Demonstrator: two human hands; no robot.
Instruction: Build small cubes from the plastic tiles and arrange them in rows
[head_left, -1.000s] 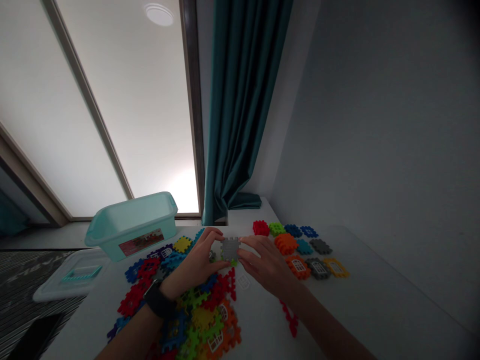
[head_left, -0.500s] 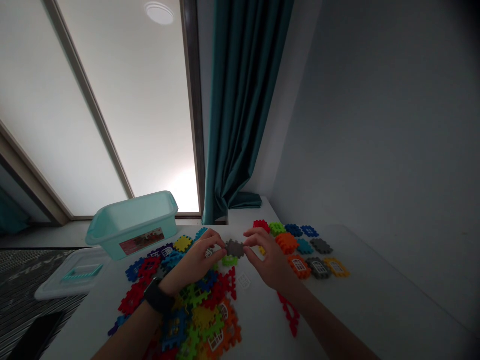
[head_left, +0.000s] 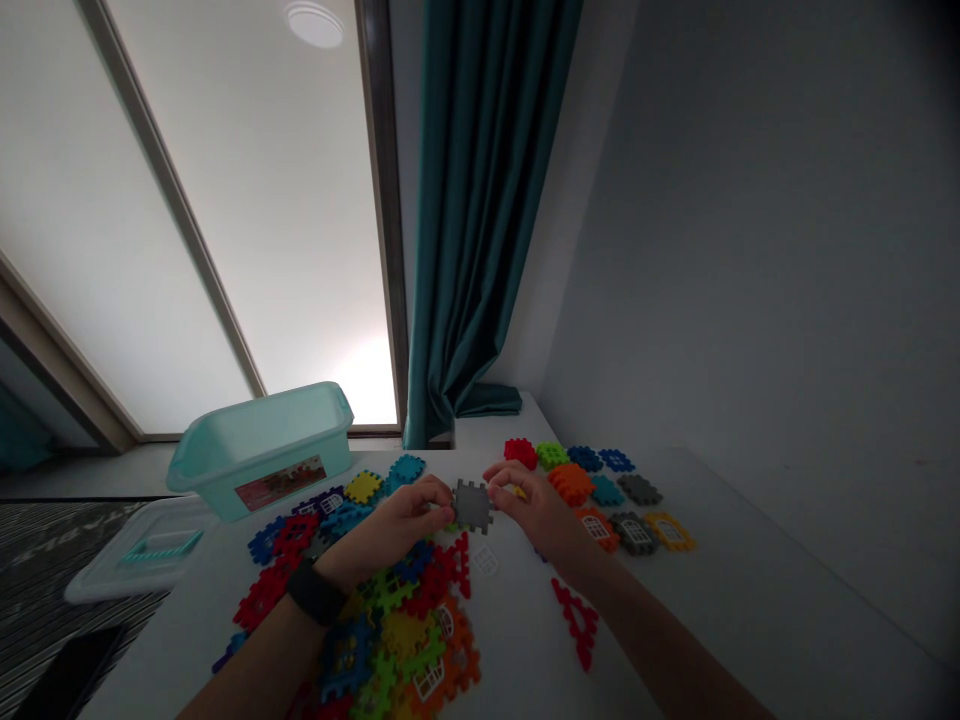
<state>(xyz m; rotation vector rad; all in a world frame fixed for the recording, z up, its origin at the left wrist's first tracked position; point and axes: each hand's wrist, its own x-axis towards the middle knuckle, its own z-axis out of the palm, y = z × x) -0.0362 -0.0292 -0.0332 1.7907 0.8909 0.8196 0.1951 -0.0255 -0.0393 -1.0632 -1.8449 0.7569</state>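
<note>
I have the gray toothed tile [head_left: 472,508] between the hands above the desk [head_left: 517,630], left hand [head_left: 397,528] and right hand [head_left: 538,508] each pinching one side edge. I judge it light, stiff, slightly slick plastic; notched rims should grip best.

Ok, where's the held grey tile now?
In the head view, lower middle: the grey tile is between the left hand and right hand, below the curtain.
</note>
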